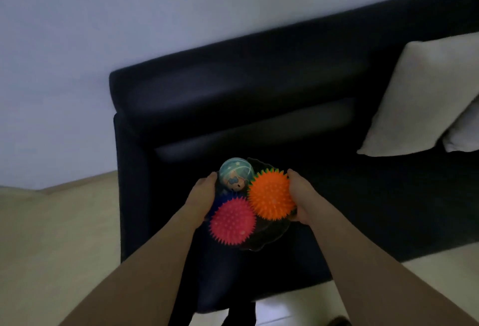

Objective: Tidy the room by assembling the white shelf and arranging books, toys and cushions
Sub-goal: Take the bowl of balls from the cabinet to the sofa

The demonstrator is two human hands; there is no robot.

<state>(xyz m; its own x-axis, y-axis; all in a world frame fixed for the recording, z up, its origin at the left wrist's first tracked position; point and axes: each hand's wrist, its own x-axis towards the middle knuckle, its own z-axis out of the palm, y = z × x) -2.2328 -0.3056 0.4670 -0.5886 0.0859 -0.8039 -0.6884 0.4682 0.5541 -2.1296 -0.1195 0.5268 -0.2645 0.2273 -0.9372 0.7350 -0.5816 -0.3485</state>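
A dark, wavy-rimmed bowl (269, 237) hangs over the left end of a dark sofa (233, 97), carried between both hands. In it lie a pink spiky ball (232, 222), an orange spiky ball (270, 196), a pale blue printed ball (236, 174) and a blue spiky ball (220, 200) that is mostly hidden. My left hand (204, 191) holds the bowl's left side, next to the pale blue ball. My right hand (298, 196) grips the bowl's right side, with its fingers against the orange ball.
Two pale cushions (420, 97) lean on the sofa's right part. A plain wall stands behind the sofa. Light tiled floor (57, 235) lies to the left and in front of the sofa. The sofa's left armrest (129, 170) is just left of the bowl.
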